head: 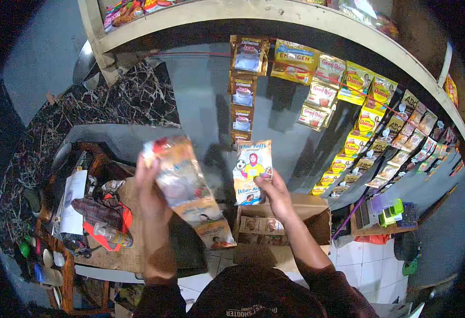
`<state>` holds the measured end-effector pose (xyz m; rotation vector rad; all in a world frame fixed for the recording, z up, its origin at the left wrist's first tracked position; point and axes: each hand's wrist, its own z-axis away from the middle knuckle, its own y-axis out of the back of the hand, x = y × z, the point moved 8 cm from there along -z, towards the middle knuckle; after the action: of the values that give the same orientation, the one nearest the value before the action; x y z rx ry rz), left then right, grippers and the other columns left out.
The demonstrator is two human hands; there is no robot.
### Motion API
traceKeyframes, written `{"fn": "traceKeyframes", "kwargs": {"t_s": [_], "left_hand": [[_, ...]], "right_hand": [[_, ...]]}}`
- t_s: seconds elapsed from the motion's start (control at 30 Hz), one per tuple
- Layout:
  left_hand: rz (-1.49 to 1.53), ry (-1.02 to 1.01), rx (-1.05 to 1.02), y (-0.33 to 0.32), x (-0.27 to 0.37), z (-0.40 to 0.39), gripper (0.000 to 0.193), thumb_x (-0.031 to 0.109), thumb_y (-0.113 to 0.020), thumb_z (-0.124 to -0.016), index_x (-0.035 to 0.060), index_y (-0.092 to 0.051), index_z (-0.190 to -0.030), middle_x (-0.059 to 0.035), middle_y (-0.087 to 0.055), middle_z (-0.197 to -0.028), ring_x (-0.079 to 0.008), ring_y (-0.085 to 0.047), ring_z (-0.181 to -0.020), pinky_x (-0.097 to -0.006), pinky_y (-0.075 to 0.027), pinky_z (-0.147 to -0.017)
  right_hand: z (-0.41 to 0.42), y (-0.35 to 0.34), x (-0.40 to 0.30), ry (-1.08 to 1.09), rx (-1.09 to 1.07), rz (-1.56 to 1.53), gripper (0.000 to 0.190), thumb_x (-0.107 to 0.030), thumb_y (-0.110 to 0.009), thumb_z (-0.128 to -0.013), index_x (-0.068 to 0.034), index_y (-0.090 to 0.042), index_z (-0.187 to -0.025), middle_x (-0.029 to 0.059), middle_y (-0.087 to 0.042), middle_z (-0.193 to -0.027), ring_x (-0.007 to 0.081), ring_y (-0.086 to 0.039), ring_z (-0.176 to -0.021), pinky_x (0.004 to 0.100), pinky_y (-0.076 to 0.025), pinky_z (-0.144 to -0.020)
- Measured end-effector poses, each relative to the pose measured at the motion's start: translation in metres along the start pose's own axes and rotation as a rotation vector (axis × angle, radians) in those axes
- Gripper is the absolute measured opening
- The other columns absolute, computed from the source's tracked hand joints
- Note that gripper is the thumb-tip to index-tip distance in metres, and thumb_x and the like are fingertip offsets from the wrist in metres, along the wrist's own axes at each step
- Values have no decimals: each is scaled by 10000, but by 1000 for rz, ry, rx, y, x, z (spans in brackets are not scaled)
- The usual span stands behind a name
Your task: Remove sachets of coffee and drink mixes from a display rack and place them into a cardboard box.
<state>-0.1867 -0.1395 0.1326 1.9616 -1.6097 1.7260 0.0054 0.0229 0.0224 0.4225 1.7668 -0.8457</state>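
In my left hand is a strip of coffee sachets, its lower end hanging slantwise toward my body. Motion blurs this hand and the top of the strip. My right hand grips a shorter piece of White Koffie sachets by its right edge, thumb on the front. Pictures of a footballer and a ball show on the upper sachet, with part of another below it. Both pieces are held up apart from each other. Beneath my right forearm stands an open cardboard box with more sachets inside.
Strips of drink sachets hang from a red string under a pale shelf edge, continuing to the right. At left, a wooden chair bears cardboard, papers and a bottle. Plastic containers stand at right.
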Motion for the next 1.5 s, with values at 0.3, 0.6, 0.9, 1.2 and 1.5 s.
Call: {"fn": "traceKeyframes", "kwargs": {"t_s": [0.3,0.6,0.9,1.2,1.5], "left_hand": [[167,133,-256,-7,-55,43,423,94,-535,-906,-19,-441,-1303,-136,-569,-1241,-217,-547,-1149,-360,-398,-1014],[181,339,-320,-7,-92,66,407,136,-502,-944,-12,-421,-1315,-125,-560,-1225,-199,-532,-1157,-352,-396,-1009],[-429,178,-344,-3,-129,83,231,218,-527,-989,0,-542,-1066,-56,-629,-924,-99,-570,-848,-276,-472,-765],[-785,286,-472,0,-157,93,381,360,-553,-963,-13,-566,-1037,-141,-644,-936,-219,-616,-866,-369,-468,-778],[-508,466,-561,12,-185,125,352,287,-674,-899,13,-545,-1080,-87,-629,-1013,-147,-584,-919,-313,-468,-812]], "right_hand": [[47,-35,51,21,-28,119,448,-99,-548,-963,-4,-400,-1374,62,-561,-1250,127,-508,-1138,296,-400,-993],[100,-39,94,-85,23,-28,486,-178,-409,-986,4,-343,-1432,99,-487,-1372,190,-457,-1252,346,-334,-1069],[125,-42,87,23,261,-97,433,-159,-583,-955,-2,-431,-1329,73,-560,-1215,147,-515,-1122,313,-413,-969],[129,-36,91,-248,284,-130,376,-150,-626,-929,-25,-502,-1262,45,-615,-1136,122,-564,-1033,292,-452,-904],[134,-3,91,-88,578,-317,398,-192,-638,-922,-24,-499,-1255,91,-608,-1184,175,-567,-1102,329,-425,-976]]}}
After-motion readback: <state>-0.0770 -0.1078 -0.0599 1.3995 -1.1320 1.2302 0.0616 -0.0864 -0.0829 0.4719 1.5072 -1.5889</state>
